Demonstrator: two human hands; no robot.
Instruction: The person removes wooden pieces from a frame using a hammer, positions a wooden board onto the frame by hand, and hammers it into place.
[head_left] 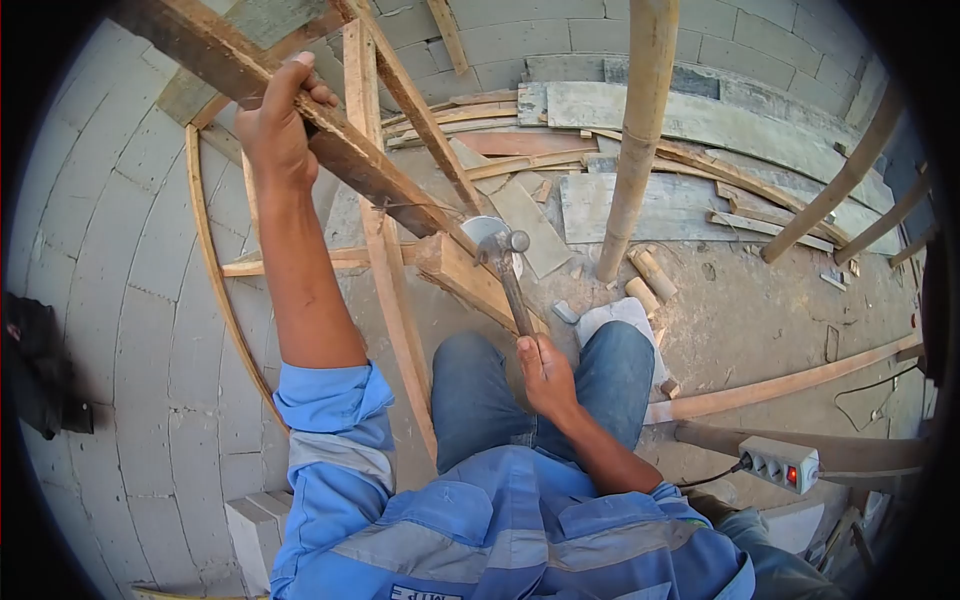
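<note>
My left hand [278,130] is wrapped round a long wooden beam [375,165] that slants from the upper left down toward the middle. In my right hand [545,375] is a hammer [512,285], gripped by its handle. The hammer's head is up beside the lower end of the beam; whether the two touch I cannot tell. Below that end a shorter, thicker wood block [470,280] slants down toward my knees. An upright wooden strip [385,270] passes between my left arm and the block.
Bamboo poles [640,130] stand ahead and at the right. Planks and boards [640,205] lie along the block wall [540,40]. A power strip [782,463] with a red light is at the lower right. Offcuts [652,275] lie on the floor. Another block wall [140,330] is at the left.
</note>
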